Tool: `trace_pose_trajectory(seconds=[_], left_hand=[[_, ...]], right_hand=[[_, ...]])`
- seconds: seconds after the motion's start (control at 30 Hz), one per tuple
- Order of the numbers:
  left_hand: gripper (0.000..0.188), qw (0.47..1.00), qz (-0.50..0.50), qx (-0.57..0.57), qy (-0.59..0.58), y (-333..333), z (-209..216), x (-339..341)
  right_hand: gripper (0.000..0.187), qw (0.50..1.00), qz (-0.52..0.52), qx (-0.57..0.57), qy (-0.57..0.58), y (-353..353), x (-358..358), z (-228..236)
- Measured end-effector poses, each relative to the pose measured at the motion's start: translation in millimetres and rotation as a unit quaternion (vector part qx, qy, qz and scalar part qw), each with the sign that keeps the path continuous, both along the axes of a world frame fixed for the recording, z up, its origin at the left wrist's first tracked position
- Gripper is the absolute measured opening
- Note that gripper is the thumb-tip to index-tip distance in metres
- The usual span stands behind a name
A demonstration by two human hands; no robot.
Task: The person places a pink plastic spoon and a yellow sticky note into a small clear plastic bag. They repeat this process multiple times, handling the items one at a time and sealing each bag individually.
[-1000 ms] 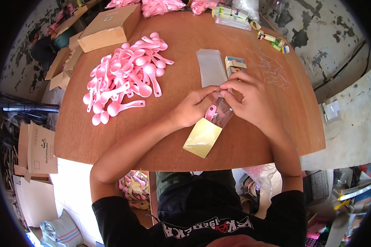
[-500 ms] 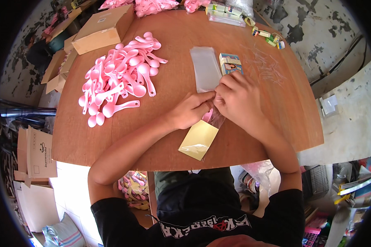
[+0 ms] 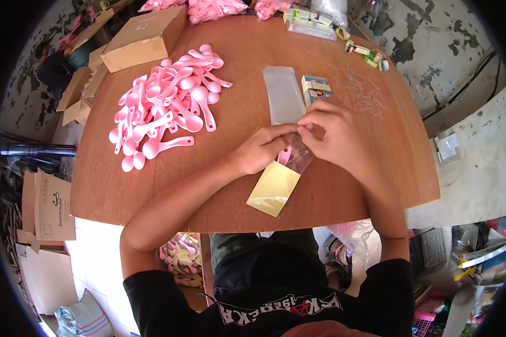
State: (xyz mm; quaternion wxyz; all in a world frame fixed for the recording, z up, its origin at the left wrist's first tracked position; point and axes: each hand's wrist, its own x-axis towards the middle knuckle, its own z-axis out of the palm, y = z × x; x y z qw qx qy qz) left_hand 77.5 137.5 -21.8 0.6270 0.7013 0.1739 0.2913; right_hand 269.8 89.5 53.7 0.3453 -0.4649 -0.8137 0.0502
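Observation:
A clear plastic bag [image 3: 302, 158] lies slanted on the table in front of me, with a yellow card [image 3: 274, 188] in its lower part. Inside it, the handle of a pink spoon [image 3: 285, 155] shows above the card. My left hand [image 3: 261, 149] is closed on the bag's upper end, index finger stretched along it. At that same end my right hand [image 3: 334, 135] pinches the plastic between thumb and fingertips; the exact grip is partly hidden. Just beyond lies a stack of flat clear bags [image 3: 284, 95], beside a small blue-and-yellow box [image 3: 316, 87].
A heap of pink spoons [image 3: 166, 104] covers the table's left side. Behind it stands a cardboard box [image 3: 143, 42]. Thin clear strips [image 3: 362, 92] lie scattered at right, near small tape rolls [image 3: 371, 53]. Pink bundles [image 3: 216, 10] line the far edge.
My right hand has shifted slightly, its fingers opening out a little around the pinch. More of the bag's clear plastic shows beneath it. My left hand has hardly moved.

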Motion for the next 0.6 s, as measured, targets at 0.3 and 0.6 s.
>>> trace_pose_trajectory(seconds=[0.3, 0.6], left_hand=[[0.033, 0.991, 0.019, 0.115, 0.068, -1, 2, 0], [0.042, 1.000, -0.021, 0.015, -0.006, 4, -6, 3]], right_hand=[[0.005, 0.956, -0.092, 0.158, -0.230, -6, -18, -9], [0.006, 0.970, -0.071, -0.076, 0.220, 8, 0, -11]])
